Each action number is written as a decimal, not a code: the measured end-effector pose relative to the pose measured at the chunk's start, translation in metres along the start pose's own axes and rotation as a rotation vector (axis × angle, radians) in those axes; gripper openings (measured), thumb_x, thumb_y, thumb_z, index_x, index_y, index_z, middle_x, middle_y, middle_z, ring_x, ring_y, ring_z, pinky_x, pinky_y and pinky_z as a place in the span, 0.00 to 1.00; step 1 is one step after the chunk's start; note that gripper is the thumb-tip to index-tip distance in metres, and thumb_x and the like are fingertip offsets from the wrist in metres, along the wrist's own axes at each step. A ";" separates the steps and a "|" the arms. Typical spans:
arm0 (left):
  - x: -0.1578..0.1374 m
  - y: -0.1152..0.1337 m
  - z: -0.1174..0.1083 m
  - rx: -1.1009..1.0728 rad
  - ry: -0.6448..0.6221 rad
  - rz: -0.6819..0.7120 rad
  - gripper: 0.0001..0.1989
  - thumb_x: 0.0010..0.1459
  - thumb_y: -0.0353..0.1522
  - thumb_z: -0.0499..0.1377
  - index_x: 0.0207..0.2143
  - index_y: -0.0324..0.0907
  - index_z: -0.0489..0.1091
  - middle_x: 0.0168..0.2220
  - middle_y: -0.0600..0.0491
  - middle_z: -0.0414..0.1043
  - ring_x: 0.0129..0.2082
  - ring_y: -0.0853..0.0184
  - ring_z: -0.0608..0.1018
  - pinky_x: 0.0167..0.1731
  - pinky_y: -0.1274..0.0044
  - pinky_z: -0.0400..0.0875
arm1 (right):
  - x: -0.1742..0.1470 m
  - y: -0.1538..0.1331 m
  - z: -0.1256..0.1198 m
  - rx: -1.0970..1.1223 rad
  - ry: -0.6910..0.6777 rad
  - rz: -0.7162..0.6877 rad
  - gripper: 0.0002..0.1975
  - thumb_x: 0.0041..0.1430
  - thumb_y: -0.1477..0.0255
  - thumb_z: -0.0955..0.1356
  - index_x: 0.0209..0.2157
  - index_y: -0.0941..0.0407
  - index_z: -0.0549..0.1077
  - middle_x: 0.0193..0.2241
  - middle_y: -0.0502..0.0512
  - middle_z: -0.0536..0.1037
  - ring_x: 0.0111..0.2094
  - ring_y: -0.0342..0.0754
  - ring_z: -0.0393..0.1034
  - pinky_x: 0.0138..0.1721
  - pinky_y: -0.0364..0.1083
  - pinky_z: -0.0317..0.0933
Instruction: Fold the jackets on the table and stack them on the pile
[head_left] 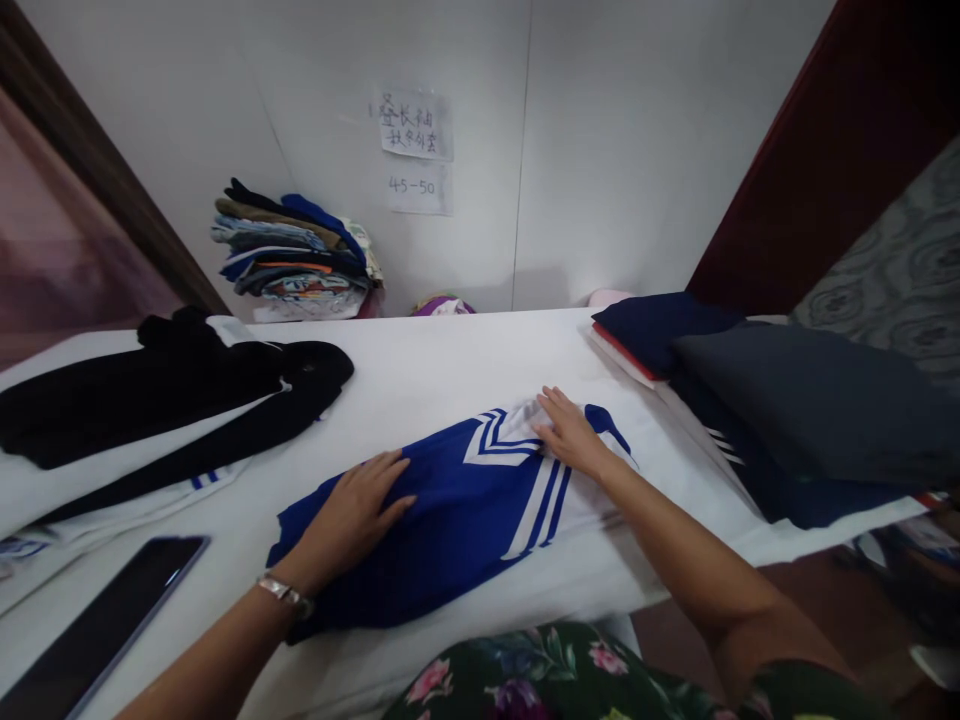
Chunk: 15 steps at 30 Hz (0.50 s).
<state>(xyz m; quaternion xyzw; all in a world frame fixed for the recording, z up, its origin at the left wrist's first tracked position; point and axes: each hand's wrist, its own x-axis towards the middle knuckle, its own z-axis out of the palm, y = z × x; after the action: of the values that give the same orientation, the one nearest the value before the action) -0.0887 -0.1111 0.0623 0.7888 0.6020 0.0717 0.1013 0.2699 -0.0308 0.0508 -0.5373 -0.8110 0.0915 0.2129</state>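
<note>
A blue and white jacket [450,500] with white stripes lies folded lengthwise on the white table [465,350] in front of me. Flat on its blue part rests my left hand [367,505], fingers stretched out and a silver bracelet at the wrist. My right hand [568,430] lies on the white section near the blue collar, its fingers extended and spread a little. Neither hand grips the cloth. The underside of the garment is hidden.
Black and white clothing [247,400] sprawls at the left, with a dark phone [105,620] nearer me. Folded dark garments [810,400] are stacked at the right. Against the back wall stands a pile of folded clothes [300,250], beside handwritten paper signs [416,130].
</note>
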 end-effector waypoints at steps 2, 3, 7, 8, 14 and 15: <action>-0.008 0.004 0.013 0.029 -0.054 -0.019 0.31 0.58 0.48 0.48 0.59 0.42 0.61 0.63 0.47 0.55 0.63 0.56 0.56 0.62 0.63 0.45 | 0.015 0.000 0.017 -0.049 -0.151 0.034 0.31 0.62 0.59 0.58 0.62 0.59 0.55 0.65 0.62 0.50 0.66 0.56 0.38 0.62 0.59 0.37; -0.011 0.004 0.018 0.036 -0.067 -0.028 0.31 0.58 0.48 0.47 0.60 0.42 0.60 0.63 0.47 0.54 0.64 0.56 0.55 0.62 0.61 0.44 | 0.020 0.002 0.025 -0.078 -0.218 0.066 0.31 0.62 0.58 0.58 0.62 0.59 0.54 0.65 0.62 0.49 0.66 0.57 0.37 0.62 0.60 0.36; -0.015 0.000 0.024 0.014 -0.047 -0.049 0.30 0.59 0.48 0.48 0.60 0.43 0.60 0.63 0.48 0.55 0.64 0.57 0.56 0.62 0.60 0.44 | 0.021 0.016 0.044 -0.145 -0.298 0.139 0.33 0.63 0.55 0.56 0.63 0.59 0.51 0.65 0.62 0.46 0.66 0.57 0.37 0.61 0.61 0.34; -0.015 0.000 0.023 0.004 -0.041 -0.053 0.30 0.59 0.48 0.48 0.59 0.44 0.60 0.63 0.48 0.55 0.63 0.57 0.56 0.61 0.60 0.44 | 0.020 0.018 0.046 -0.146 -0.290 0.135 0.33 0.63 0.55 0.55 0.63 0.59 0.51 0.66 0.62 0.46 0.66 0.56 0.37 0.62 0.61 0.34; -0.017 0.004 0.026 0.071 0.031 -0.079 0.31 0.58 0.48 0.48 0.58 0.41 0.61 0.62 0.47 0.57 0.64 0.56 0.53 0.61 0.60 0.43 | 0.017 0.021 0.047 -0.144 -0.281 0.136 0.33 0.63 0.54 0.54 0.64 0.58 0.48 0.66 0.60 0.46 0.66 0.55 0.36 0.62 0.60 0.33; -0.018 0.005 0.027 0.085 0.049 -0.088 0.31 0.58 0.49 0.47 0.58 0.41 0.62 0.62 0.46 0.57 0.64 0.55 0.53 0.61 0.59 0.42 | 0.018 0.021 0.046 -0.144 -0.282 0.140 0.33 0.63 0.54 0.54 0.64 0.58 0.48 0.66 0.60 0.46 0.66 0.55 0.36 0.62 0.60 0.33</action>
<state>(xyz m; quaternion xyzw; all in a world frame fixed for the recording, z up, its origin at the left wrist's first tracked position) -0.0828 -0.1316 0.0372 0.7632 0.6408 0.0609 0.0562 0.2609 -0.0024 0.0064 -0.5880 -0.7979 0.1224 0.0512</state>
